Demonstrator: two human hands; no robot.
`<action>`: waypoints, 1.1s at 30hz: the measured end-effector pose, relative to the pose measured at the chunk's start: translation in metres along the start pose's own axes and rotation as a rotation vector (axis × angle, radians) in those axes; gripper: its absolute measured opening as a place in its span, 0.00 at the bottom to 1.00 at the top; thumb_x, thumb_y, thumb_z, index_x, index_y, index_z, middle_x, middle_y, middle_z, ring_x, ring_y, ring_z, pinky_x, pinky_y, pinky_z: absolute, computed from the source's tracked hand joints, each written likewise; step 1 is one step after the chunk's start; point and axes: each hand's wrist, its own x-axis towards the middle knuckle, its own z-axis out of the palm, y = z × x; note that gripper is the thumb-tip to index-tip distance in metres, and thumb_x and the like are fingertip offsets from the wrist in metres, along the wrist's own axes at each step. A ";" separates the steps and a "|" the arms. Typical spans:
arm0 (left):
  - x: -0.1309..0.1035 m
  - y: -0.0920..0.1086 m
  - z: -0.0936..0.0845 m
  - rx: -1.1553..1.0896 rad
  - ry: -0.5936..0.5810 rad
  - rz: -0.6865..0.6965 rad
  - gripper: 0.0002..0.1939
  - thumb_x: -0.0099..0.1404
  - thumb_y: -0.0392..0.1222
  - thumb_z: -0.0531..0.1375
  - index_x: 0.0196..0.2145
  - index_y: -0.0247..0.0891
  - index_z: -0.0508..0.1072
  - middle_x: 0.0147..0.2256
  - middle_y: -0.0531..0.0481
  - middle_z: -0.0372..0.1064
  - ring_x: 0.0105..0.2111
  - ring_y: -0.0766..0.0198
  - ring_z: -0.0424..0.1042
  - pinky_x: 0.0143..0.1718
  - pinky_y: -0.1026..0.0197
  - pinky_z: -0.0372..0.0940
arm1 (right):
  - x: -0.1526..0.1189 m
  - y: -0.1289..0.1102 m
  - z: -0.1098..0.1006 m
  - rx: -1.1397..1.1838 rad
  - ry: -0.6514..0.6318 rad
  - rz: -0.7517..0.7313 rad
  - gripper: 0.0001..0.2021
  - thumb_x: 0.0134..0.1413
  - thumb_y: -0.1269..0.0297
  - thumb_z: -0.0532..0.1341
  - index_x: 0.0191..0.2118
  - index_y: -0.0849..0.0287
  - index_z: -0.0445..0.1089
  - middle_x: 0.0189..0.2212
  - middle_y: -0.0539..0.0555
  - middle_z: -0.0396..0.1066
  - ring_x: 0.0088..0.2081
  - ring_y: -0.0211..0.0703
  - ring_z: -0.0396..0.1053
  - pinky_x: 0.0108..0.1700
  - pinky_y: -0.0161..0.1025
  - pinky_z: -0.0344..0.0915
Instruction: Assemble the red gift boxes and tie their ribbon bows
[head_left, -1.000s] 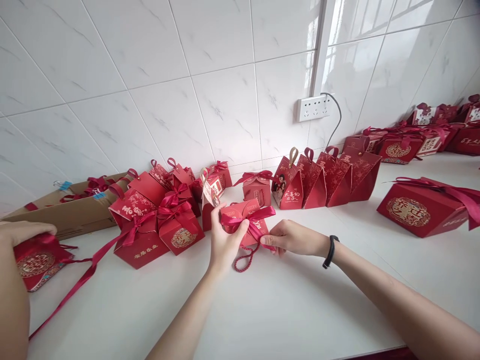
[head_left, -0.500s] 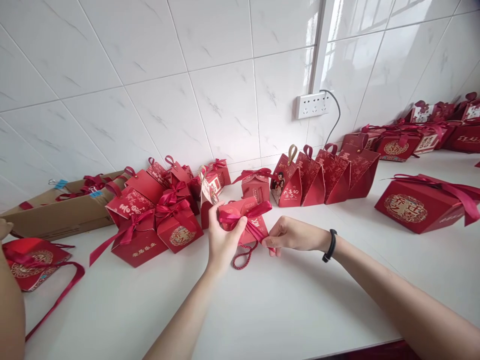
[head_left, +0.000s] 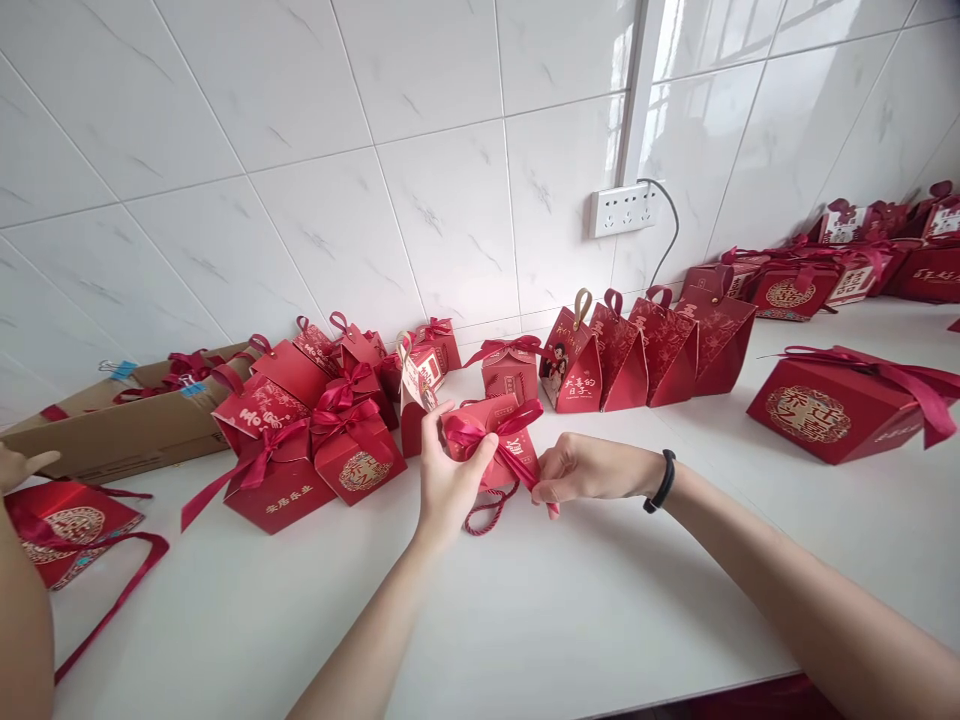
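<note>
A small red gift box [head_left: 517, 445] with a bow tied on top is in the middle of the white table [head_left: 600, 620]. My left hand [head_left: 455, 470] grips it from the left, thumb on the bow's knot. At its right side my right hand [head_left: 574, 470] pinches the loose tail of the red ribbon [head_left: 517, 462], fingers closed. A twisted red cord loop [head_left: 489, 512] hangs below the box. Just behind stands another red box [head_left: 510, 372] with a bow.
Red boxes [head_left: 281, 490] cluster at left, beside a cardboard carton [head_left: 120, 440]. A row of handled boxes [head_left: 574, 370] stands behind right; a larger box [head_left: 832, 405] lies farther right. Another person's arm [head_left: 22, 590] reaches in beside a red box [head_left: 79, 525] at far left.
My right hand has shifted slightly to the right with the ribbon tail. The other person's hand at the left edge has opened its fingers and shows more.
</note>
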 end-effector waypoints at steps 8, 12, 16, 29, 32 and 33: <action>0.002 0.000 0.001 0.037 0.008 0.003 0.27 0.54 0.44 0.64 0.50 0.43 0.61 0.51 0.47 0.62 0.50 0.57 0.66 0.48 0.58 0.63 | -0.002 -0.002 0.000 -0.008 -0.044 -0.027 0.16 0.52 0.57 0.58 0.23 0.62 0.76 0.22 0.50 0.65 0.25 0.34 0.59 0.30 0.34 0.56; 0.004 0.001 -0.002 0.058 0.003 0.008 0.26 0.54 0.45 0.64 0.50 0.43 0.61 0.52 0.46 0.62 0.51 0.57 0.65 0.49 0.57 0.63 | -0.004 -0.003 -0.005 0.039 -0.100 -0.055 0.16 0.48 0.53 0.61 0.24 0.62 0.74 0.25 0.51 0.69 0.30 0.38 0.64 0.34 0.35 0.61; 0.005 -0.001 -0.005 0.030 -0.071 0.010 0.29 0.54 0.46 0.64 0.52 0.44 0.59 0.53 0.45 0.61 0.52 0.55 0.65 0.51 0.56 0.63 | -0.005 0.001 -0.012 -0.015 0.214 0.073 0.23 0.46 0.42 0.59 0.26 0.62 0.70 0.28 0.55 0.70 0.32 0.44 0.68 0.35 0.41 0.65; 0.016 -0.013 -0.022 -0.221 -0.526 0.007 0.46 0.53 0.46 0.66 0.62 0.48 0.45 0.63 0.47 0.45 0.62 0.53 0.50 0.59 0.53 0.55 | 0.015 0.022 0.006 0.055 0.323 -0.302 0.55 0.36 0.58 0.71 0.64 0.46 0.32 0.62 0.61 0.47 0.59 0.57 0.56 0.48 0.50 0.68; 0.017 -0.013 -0.025 -0.202 -0.508 0.007 0.47 0.52 0.47 0.66 0.62 0.50 0.43 0.65 0.47 0.40 0.63 0.51 0.46 0.60 0.51 0.54 | 0.012 0.024 0.001 -0.043 0.349 -0.210 0.55 0.34 0.60 0.71 0.64 0.46 0.35 0.61 0.61 0.48 0.59 0.59 0.54 0.48 0.53 0.68; 0.018 -0.012 -0.026 -0.184 -0.496 0.007 0.47 0.52 0.47 0.66 0.62 0.51 0.44 0.65 0.47 0.40 0.63 0.51 0.45 0.59 0.50 0.54 | 0.011 0.024 0.000 -0.057 0.363 -0.196 0.54 0.34 0.61 0.71 0.63 0.46 0.36 0.61 0.61 0.48 0.60 0.59 0.54 0.48 0.53 0.68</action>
